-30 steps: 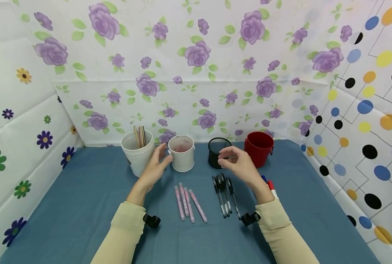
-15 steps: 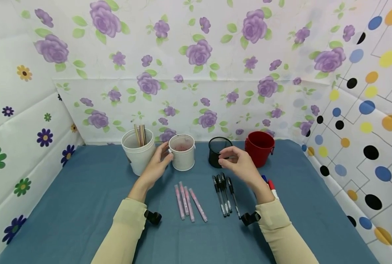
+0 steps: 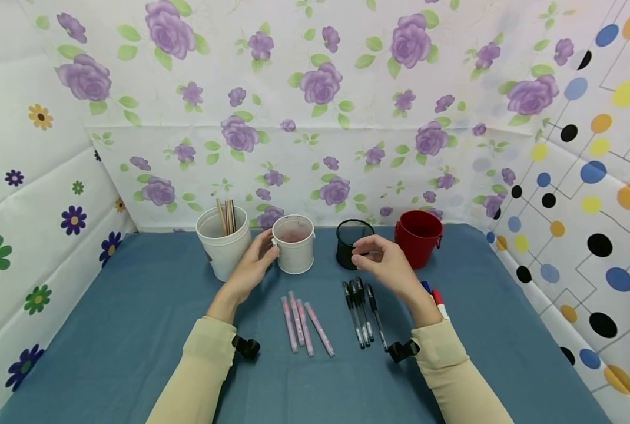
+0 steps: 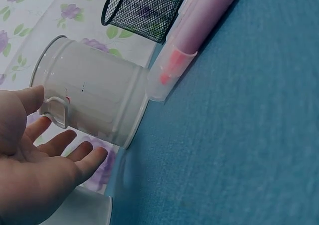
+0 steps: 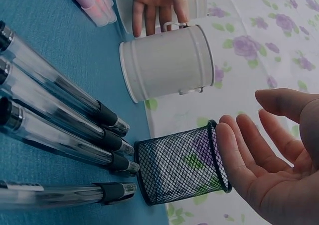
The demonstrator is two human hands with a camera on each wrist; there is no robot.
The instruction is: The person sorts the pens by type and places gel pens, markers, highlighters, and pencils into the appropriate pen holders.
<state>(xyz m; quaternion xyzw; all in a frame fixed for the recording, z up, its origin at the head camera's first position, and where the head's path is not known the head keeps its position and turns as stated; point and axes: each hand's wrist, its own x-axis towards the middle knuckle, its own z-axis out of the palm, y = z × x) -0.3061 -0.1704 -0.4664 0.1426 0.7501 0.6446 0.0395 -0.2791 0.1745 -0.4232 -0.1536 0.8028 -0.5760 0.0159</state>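
Note:
My left hand [image 3: 248, 265] is at the near left side of a small white metal bucket [image 3: 295, 253]. In the left wrist view its thumb reaches the bucket's side loop [image 4: 57, 111], with the fingers loosely spread below. My right hand [image 3: 386, 262] is beside a black mesh pen cup [image 3: 347, 250], fingers relaxed and holding nothing; in the right wrist view its fingertips are right at the cup's rim. Several pink highlighters [image 3: 303, 327] lie in front of the bucket. Several black-capped clear pens [image 3: 358, 315] lie in front of the mesh cup.
A larger white bucket [image 3: 219, 250] holding several thin sticks [image 3: 226, 218] stands at the left. At the right is a red bucket [image 3: 418, 235]. A red-capped marker [image 3: 438, 299] and a blue-capped one [image 3: 425, 287] lie partly behind the right forearm. Patterned cloth walls surround the blue-covered table [image 3: 135, 330].
My left hand has moved slightly closer to the small white bucket. The right hand keeps its place by the mesh cup, and the head view has shifted a little.

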